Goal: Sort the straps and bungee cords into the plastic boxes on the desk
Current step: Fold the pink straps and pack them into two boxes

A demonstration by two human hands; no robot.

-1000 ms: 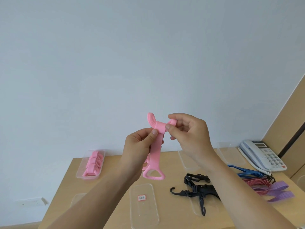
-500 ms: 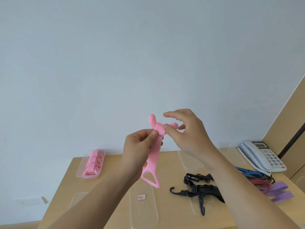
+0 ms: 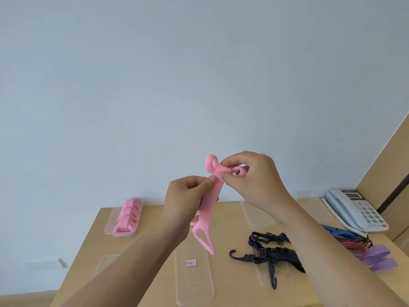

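Pinching one pink strap (image 3: 209,202), left hand (image 3: 186,202) and right hand (image 3: 259,182) above wooden desk (image 3: 132,251), pale wall (image 3: 199,74) behind.

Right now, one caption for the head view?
Left hand and right hand pinch a pink strap, top end bent over, above the desk.

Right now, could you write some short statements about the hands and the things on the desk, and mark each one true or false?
1. The left hand and the right hand both hold the pink strap above the desk. True.
2. The plastic box at the far left has nothing in it. False: it holds pink straps.
3. The black straps with hooks lie on the desk, and no hand touches them. True.
4. The telephone stands on the left side of the desk. False: it stands at the far right.
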